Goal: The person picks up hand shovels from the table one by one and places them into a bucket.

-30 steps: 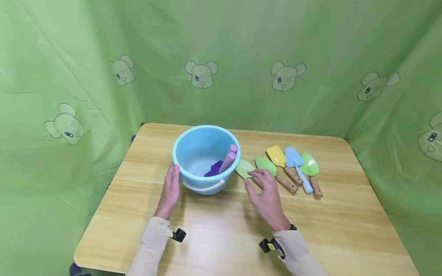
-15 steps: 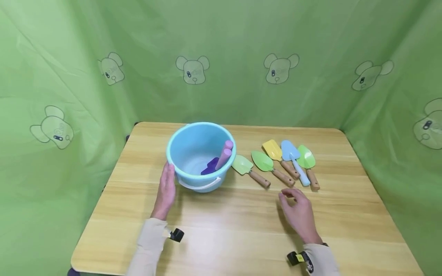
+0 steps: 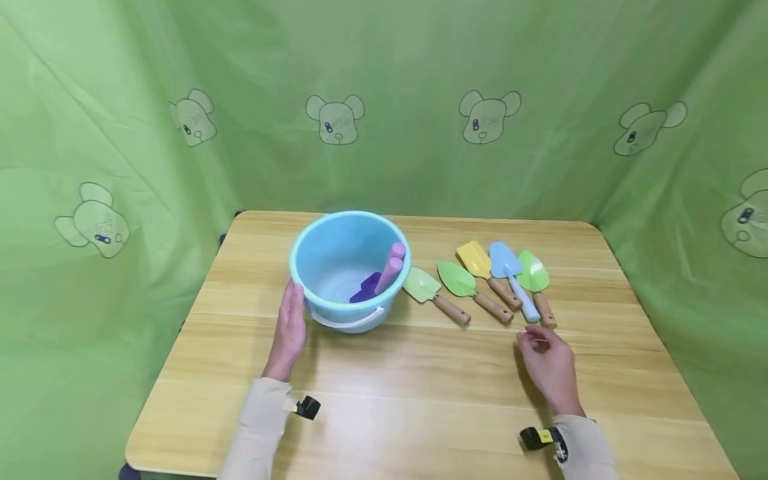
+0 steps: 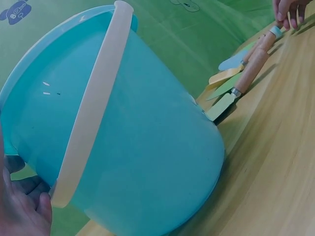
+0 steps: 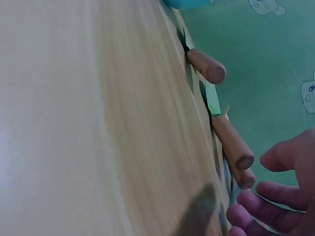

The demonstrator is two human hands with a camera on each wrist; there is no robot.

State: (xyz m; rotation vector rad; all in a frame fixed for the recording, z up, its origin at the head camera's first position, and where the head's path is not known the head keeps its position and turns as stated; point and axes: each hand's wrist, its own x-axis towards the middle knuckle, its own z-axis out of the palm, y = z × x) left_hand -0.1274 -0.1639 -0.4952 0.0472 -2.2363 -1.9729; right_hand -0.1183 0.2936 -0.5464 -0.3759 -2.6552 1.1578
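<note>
Shifting farther right of the bucket (image 3: 336, 307), the right hand (image 3: 551, 365), unclosed and empty, now stands near the outermost green trowel (image 3: 534, 273), also right of the bucket, apparently bringing it within reach while the left hand (image 3: 291, 330) rests straight-fingered against the bucket.

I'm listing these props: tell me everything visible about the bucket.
The bucket is light blue, round, open-topped and plastic-looking, its walls narrowing toward the base. A whitish carrying handle hangs down its near side. It stands upright on the wooden table. Inside, two pinkish-purple tool grips lean toward its right side, beside a dark purple piece. The left hand rests against its left side, near the top.
</note>
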